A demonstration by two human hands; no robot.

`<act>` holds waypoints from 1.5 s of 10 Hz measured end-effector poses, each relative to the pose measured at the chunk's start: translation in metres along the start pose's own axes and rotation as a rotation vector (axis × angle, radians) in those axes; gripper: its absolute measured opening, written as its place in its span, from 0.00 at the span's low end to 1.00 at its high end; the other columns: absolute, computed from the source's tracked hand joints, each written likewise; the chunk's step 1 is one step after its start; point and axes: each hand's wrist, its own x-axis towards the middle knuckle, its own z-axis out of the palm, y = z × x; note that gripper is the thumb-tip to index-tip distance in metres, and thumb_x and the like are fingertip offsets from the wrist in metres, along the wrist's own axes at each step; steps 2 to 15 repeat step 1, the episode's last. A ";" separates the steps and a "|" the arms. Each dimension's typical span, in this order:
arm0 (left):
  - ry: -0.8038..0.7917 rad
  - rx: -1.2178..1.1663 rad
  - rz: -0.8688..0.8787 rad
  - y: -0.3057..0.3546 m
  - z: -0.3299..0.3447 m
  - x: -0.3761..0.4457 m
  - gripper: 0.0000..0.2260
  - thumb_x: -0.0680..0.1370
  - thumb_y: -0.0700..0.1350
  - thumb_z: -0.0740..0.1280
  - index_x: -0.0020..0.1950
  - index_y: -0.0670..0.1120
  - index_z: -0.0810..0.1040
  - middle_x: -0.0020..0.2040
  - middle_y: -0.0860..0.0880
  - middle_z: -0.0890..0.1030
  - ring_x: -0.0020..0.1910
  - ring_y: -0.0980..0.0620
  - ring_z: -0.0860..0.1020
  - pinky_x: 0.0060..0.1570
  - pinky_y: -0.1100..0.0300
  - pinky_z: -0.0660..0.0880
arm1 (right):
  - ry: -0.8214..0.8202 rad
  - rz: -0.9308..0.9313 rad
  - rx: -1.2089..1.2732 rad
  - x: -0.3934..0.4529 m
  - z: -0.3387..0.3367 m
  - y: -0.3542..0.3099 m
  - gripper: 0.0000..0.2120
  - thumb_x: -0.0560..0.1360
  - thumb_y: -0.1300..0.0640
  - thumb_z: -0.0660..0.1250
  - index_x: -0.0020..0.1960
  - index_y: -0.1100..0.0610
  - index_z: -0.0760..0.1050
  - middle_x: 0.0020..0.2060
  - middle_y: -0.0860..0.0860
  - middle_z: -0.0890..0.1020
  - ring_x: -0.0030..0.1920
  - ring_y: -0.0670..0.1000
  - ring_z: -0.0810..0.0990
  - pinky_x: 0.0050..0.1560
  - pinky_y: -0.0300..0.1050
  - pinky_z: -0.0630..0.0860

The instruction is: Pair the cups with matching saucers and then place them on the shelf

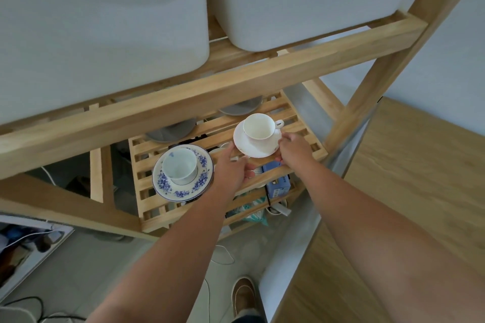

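Note:
A white cup (258,127) with its handle to the right sits on a white saucer (249,148) over the slatted wooden shelf (294,115). My left hand (231,168) grips the saucer's left rim and my right hand (292,149) grips its right rim. Whether the saucer rests on the slats I cannot tell. To the left, a white cup (180,166) stands on a blue-flowered saucer (204,165) on the same shelf.
Two grey plates (172,132) (242,107) lie at the back of the shelf. White bins (301,0) fill the level above, behind a wooden rail (236,84). A blue box (279,186) sits below. A wooden tabletop (393,204) is at right.

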 end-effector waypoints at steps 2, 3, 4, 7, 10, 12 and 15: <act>0.077 -0.011 0.034 -0.012 -0.003 -0.013 0.26 0.79 0.40 0.64 0.75 0.55 0.64 0.46 0.43 0.85 0.42 0.50 0.83 0.43 0.59 0.81 | -0.017 -0.001 0.018 -0.014 -0.002 0.011 0.21 0.78 0.57 0.57 0.70 0.50 0.68 0.45 0.55 0.83 0.31 0.49 0.81 0.38 0.45 0.81; 0.077 -0.011 0.034 -0.012 -0.003 -0.013 0.26 0.79 0.40 0.64 0.75 0.55 0.64 0.46 0.43 0.85 0.42 0.50 0.83 0.43 0.59 0.81 | -0.017 -0.001 0.018 -0.014 -0.002 0.011 0.21 0.78 0.57 0.57 0.70 0.50 0.68 0.45 0.55 0.83 0.31 0.49 0.81 0.38 0.45 0.81; 0.077 -0.011 0.034 -0.012 -0.003 -0.013 0.26 0.79 0.40 0.64 0.75 0.55 0.64 0.46 0.43 0.85 0.42 0.50 0.83 0.43 0.59 0.81 | -0.017 -0.001 0.018 -0.014 -0.002 0.011 0.21 0.78 0.57 0.57 0.70 0.50 0.68 0.45 0.55 0.83 0.31 0.49 0.81 0.38 0.45 0.81; 0.077 -0.011 0.034 -0.012 -0.003 -0.013 0.26 0.79 0.40 0.64 0.75 0.55 0.64 0.46 0.43 0.85 0.42 0.50 0.83 0.43 0.59 0.81 | -0.017 -0.001 0.018 -0.014 -0.002 0.011 0.21 0.78 0.57 0.57 0.70 0.50 0.68 0.45 0.55 0.83 0.31 0.49 0.81 0.38 0.45 0.81; 0.077 -0.011 0.034 -0.012 -0.003 -0.013 0.26 0.79 0.40 0.64 0.75 0.55 0.64 0.46 0.43 0.85 0.42 0.50 0.83 0.43 0.59 0.81 | -0.017 -0.001 0.018 -0.014 -0.002 0.011 0.21 0.78 0.57 0.57 0.70 0.50 0.68 0.45 0.55 0.83 0.31 0.49 0.81 0.38 0.45 0.81; 0.077 -0.011 0.034 -0.012 -0.003 -0.013 0.26 0.79 0.40 0.64 0.75 0.55 0.64 0.46 0.43 0.85 0.42 0.50 0.83 0.43 0.59 0.81 | -0.017 -0.001 0.018 -0.014 -0.002 0.011 0.21 0.78 0.57 0.57 0.70 0.50 0.68 0.45 0.55 0.83 0.31 0.49 0.81 0.38 0.45 0.81; 0.077 -0.011 0.034 -0.012 -0.003 -0.013 0.26 0.79 0.40 0.64 0.75 0.55 0.64 0.46 0.43 0.85 0.42 0.50 0.83 0.43 0.59 0.81 | -0.017 -0.001 0.018 -0.014 -0.002 0.011 0.21 0.78 0.57 0.57 0.70 0.50 0.68 0.45 0.55 0.83 0.31 0.49 0.81 0.38 0.45 0.81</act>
